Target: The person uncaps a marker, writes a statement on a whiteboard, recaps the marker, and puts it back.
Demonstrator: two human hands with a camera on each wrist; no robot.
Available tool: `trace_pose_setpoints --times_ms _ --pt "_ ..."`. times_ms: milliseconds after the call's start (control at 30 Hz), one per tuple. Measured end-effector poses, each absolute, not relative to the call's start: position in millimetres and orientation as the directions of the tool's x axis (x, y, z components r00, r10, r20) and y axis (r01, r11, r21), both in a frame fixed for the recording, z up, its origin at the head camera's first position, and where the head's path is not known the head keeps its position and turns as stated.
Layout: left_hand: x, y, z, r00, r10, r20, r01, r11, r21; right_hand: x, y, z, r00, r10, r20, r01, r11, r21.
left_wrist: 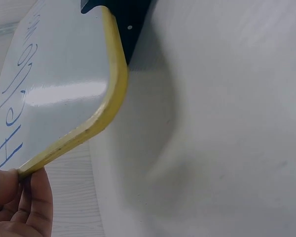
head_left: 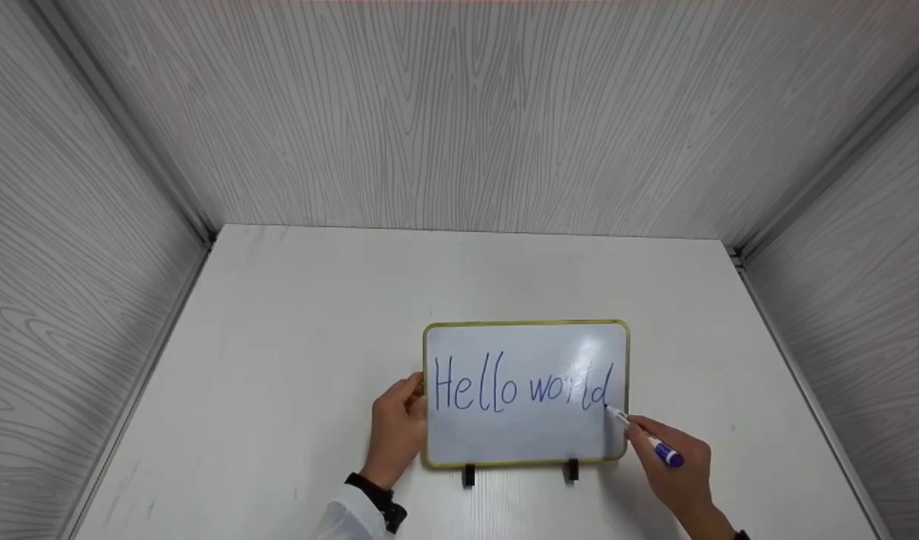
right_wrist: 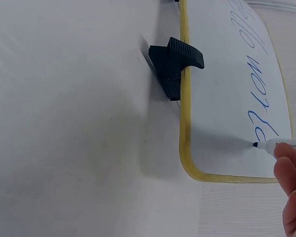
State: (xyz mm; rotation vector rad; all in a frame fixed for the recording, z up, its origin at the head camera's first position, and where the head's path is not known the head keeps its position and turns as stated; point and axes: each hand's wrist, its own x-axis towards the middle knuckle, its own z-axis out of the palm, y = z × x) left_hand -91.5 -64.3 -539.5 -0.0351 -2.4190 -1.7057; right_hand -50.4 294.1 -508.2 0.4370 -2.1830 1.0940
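A small whiteboard (head_left: 523, 439) with a yellow frame leans back on black stand feet (head_left: 469, 475). Blue handwriting (head_left: 474, 384) across it reads "Hello world". My left hand (head_left: 399, 424) pinches the board's left edge between thumb and fingers, and the left wrist view shows this grip close to the frame (left_wrist: 119, 81). In my right hand (head_left: 673, 461) is a white marker (head_left: 619, 415) with a blue-purple end, held like a pen. Its dark tip (right_wrist: 255, 144) is right at the foot of the letter "d" in the right wrist view.
The board stands on a white tabletop (head_left: 316, 315). Grey wood-grain panels rise at the back (head_left: 459, 112), the left (head_left: 69, 247) and the right (head_left: 857, 262). A black stand clip (right_wrist: 172, 64) juts out from the board's lower edge.
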Motion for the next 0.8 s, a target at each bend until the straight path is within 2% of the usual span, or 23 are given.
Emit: trace_pose_setpoints --times_ms 200,467,600,800 --pt "-91.4 -64.5 -539.4 -0.989 -0.080 0.127 0.096 0.313 0.945 -48.4 295.1 -506.1 -0.758 0.026 0.652 -0.531 0.557 -0.639" --pt "-91.9 -65.1 -539.8 -0.990 -0.085 0.116 0.084 0.309 0.947 -57.7 297.4 -494.8 -0.720 0.044 0.692 -0.505 0.651 -0.566" --pt "-92.5 -65.7 -540.0 -0.989 -0.094 0.114 0.079 0.317 0.945 -64.9 298.8 -488.5 -0.706 0.042 0.707 -0.524 0.639 -0.562" --pt "-93.5 -64.9 -539.2 -0.990 -0.089 0.107 0.073 0.323 0.944 -71.9 298.7 -484.6 -0.722 0.063 0.689 -0.515 0.615 -0.597"
